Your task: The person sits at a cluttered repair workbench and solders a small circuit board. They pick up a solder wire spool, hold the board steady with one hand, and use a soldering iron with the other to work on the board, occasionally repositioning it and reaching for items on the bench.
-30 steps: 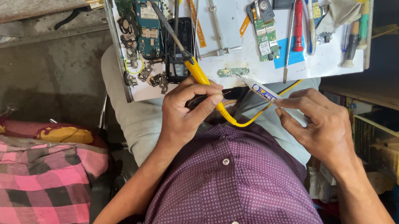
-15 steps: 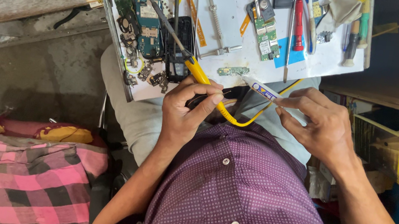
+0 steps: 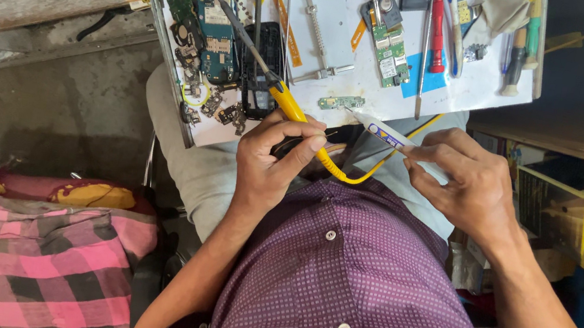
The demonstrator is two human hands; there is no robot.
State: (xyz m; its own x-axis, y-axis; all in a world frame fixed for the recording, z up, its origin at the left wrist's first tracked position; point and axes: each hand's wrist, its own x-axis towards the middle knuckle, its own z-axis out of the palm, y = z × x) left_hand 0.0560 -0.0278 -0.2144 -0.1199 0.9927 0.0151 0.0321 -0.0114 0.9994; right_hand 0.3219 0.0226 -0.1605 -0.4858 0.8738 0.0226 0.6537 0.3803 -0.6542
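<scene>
Head view: left hand (image 3: 270,159) grips yellow-handled soldering iron (image 3: 289,101), tip over black phone (image 3: 262,71) on counter (image 3: 474,84). Right hand (image 3: 457,181) pinches small white tube (image 3: 384,131), right of phone. Risk: yellow cord (image 3: 354,175) snags, tip slips, scorches phone.

The bench (image 3: 337,88) is crowded: circuit boards (image 3: 210,17) and small parts fill its left edge, screwdrivers (image 3: 434,29) its right half. A bare strip runs beside the metal tool (image 3: 317,28) at centre, open towards the near edge.
</scene>
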